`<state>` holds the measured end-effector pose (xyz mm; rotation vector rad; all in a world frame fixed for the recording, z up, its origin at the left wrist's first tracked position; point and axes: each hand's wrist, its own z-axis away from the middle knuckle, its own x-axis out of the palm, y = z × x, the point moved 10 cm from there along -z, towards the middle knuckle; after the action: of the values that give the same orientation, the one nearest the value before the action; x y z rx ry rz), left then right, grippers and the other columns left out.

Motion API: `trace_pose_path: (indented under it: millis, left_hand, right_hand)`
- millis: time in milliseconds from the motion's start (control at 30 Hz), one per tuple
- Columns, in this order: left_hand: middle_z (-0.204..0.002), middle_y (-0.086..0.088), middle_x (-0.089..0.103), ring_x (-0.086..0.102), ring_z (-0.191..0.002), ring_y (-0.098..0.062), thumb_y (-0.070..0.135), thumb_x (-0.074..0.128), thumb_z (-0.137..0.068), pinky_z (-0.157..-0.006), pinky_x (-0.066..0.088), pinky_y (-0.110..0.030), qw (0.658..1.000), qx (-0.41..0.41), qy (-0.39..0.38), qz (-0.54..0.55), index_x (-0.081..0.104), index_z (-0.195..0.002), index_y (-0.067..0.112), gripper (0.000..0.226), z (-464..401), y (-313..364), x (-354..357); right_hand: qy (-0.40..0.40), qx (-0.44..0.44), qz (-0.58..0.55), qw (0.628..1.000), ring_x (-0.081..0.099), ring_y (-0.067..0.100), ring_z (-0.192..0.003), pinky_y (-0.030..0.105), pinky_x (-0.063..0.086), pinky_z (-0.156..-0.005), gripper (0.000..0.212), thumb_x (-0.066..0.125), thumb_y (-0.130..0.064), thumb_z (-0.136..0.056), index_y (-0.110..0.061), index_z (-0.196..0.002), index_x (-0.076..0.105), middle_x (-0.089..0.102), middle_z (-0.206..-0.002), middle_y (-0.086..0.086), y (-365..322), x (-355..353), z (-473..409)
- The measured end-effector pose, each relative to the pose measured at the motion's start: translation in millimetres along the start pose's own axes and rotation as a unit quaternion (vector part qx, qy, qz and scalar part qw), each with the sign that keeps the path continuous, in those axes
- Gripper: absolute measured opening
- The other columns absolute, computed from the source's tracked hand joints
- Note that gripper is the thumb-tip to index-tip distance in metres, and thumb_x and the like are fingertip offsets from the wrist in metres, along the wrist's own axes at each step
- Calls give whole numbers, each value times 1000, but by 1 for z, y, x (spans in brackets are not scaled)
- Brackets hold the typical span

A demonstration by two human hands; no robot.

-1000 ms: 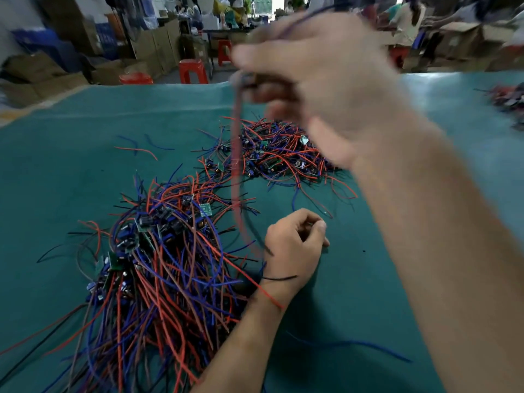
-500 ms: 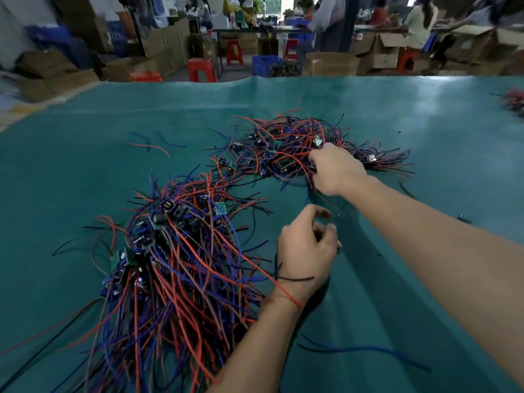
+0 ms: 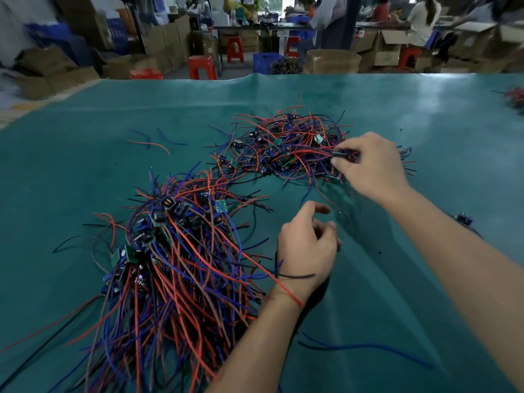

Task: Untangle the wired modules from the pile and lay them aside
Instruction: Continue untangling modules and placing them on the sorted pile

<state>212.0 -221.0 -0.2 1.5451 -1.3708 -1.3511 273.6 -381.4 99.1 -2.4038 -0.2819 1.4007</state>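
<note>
A tangled pile [image 3: 283, 148] of small modules with red, blue and black wires lies in the middle of the green table mat [image 3: 425, 109]. My right hand [image 3: 371, 168] is at its right edge, with thumb and fingers pinching a small dark wired module [image 3: 341, 155] that still lies among the tangle. A larger heap [image 3: 175, 251] of modules, with wires trailing toward me, sits at near left. My left hand [image 3: 306, 251] hovers beside that heap, its fingers loosely curled and holding nothing. A red and a black wire lie across its wrist.
Loose red and blue wires [image 3: 153, 141] lie at far left, and a blue wire [image 3: 368, 347] near my right forearm. A single module [image 3: 463, 219] sits by my right arm. Another wire pile [image 3: 514, 97] is at the far right edge. Red stools and cardboard boxes stand beyond the table.
My right hand dropped from near the camera, where it held up wires, to the far pile and now pinches a module there. My left hand's fingers have loosened.
</note>
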Motion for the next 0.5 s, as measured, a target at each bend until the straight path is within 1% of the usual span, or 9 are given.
trace_pose_path:
  millis: [67,133,200,233,300,333,400,433,500]
  left_hand:
    - [-63,11,72,71,-71,-12,25,54,-85,-77,57,-38,1000,0,1,-2,59,-101,27,17,0,-1,-1]
    - [-63,10,72,71,-71,-14,26,54,-84,-77,57,-39,1000,5,1,-4,59,-101,26,17,-1,0,-1]
    - [-63,10,72,71,-70,-15,26,54,-84,-76,57,-39,1000,7,1,-3,59,-101,26,17,-1,0,0]
    - [-63,10,72,71,-70,-15,26,54,-84,-76,57,-39,1000,5,2,-7,59,-101,27,18,-1,0,-1]
    - [-63,12,72,70,-69,-13,27,54,-85,-76,57,-39,1000,6,1,-15,59,-101,27,17,-1,0,-1]
    - [-63,13,72,70,-68,-12,28,53,-85,-75,57,-39,1000,10,1,-14,59,-101,28,17,-1,0,-1]
    - [-62,12,72,70,-66,-11,30,51,-85,-74,57,-39,1000,10,2,-7,58,-100,27,17,-2,-1,-1]
    - [-62,11,72,70,-64,-10,32,49,-86,-73,57,-38,1000,7,4,3,59,-99,26,17,-2,-2,-1]
    - [-60,7,71,69,-60,-10,39,46,-91,-72,58,-40,1000,4,9,30,59,-95,25,19,-3,-2,-1]
  right_hand:
    - [55,32,-40,997,60,34,-100,35,45,-94,23,78,-30,-87,-25,-109,79,58,-113,14,15,-20,12]
    - [129,72,-78,986,59,32,-99,26,40,-93,20,77,-28,-87,-27,-106,78,53,-116,13,33,-41,27]
    - [135,88,-78,984,59,30,-100,23,38,-90,17,75,-27,-87,-27,-104,78,60,-109,12,39,-45,37]
    - [115,94,-92,985,61,30,-98,27,43,-92,15,74,-26,-88,-26,-102,77,64,-105,12,42,-39,40]
    - [88,128,-183,971,66,32,-92,43,53,-91,10,72,-20,-91,-25,-99,72,68,-100,9,49,-27,50]
    - [91,142,-249,954,68,31,-88,47,56,-86,9,71,-16,-93,-23,-98,70,69,-97,7,50,-26,55]
    - [90,148,-407,897,71,22,-78,38,58,-75,12,69,-5,-94,-17,-96,67,69,-89,4,47,-25,66]
    - [65,139,-498,853,72,19,-77,31,57,-75,14,68,0,-92,-14,-95,67,69,-87,5,40,-22,72]
    - [-6,107,-639,762,73,23,-85,29,58,-81,13,69,2,-86,-9,-93,70,72,-90,9,18,-17,85]
